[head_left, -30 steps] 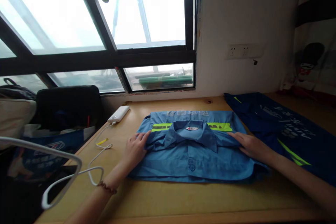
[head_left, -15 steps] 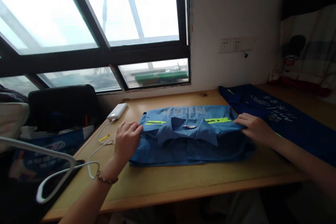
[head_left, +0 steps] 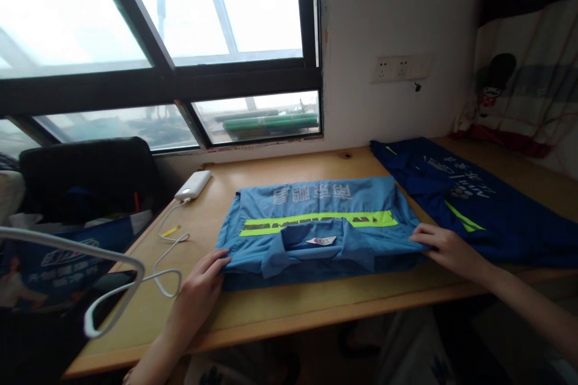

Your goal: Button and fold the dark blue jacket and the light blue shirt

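Observation:
A light blue collared work shirt (head_left: pixel 311 200) lies folded on the wooden table (head_left: pixel 289 320), its collar toward me. Pale lettering and a bright yellow-green reflective strip run across it, and a small white label shows inside the collar. At the shirt's near left corner my left hand (head_left: pixel 201 283) is closed, pinching the fabric. My right hand (head_left: pixel 445 246) pinches the near right corner between thumb and fingers. The shirt's underside and the fingertips beneath the cloth are hidden.
A dark blue garment (head_left: pixel 478 210) with white print is spread at the right. On the left lie a white power bank (head_left: pixel 193 185) and its cable (head_left: pixel 170 240). Beyond the table's left edge stand a dark chair (head_left: pixel 90 174) and a printed bag (head_left: pixel 67 264). A window is behind.
Both hands have come down toward me with the shirt's collar edge. The raised fold is now flatter, and the whole reflective strip shows.

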Motion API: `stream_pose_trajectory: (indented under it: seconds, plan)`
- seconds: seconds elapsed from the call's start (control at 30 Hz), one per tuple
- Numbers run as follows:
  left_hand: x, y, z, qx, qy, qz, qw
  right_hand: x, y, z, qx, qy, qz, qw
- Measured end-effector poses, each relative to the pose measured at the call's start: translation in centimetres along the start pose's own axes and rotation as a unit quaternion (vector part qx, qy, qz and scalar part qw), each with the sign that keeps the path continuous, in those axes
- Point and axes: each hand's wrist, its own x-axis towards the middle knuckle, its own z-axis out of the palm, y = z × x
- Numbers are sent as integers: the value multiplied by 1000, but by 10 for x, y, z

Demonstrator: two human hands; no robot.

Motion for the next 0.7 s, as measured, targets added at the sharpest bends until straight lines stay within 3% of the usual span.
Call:
stream_pose_trajectory:
  seconds: [0.2,0.33,0.4,0.5,0.6,0.7]
  plan:
    - [-11,10,-4,-59,-41,12,997,-22,-12,19,28,25,52,998]
    - [-14,15,-8,-70,-13,-61,996,-25,3,30,37,132,192,972]
    - [-15,19,-7,-68,43,-131,988,-27,13,33,60,172,284,942]
    - [-14,29,-1,-30,105,-253,961,-30,17,37,177,197,391,881]
    - [-7,41,1,-1,63,-378,924,-31,2,41,330,229,434,806]
    - [5,49,-3,10,-11,-473,881,-29,-17,42,430,236,421,763]
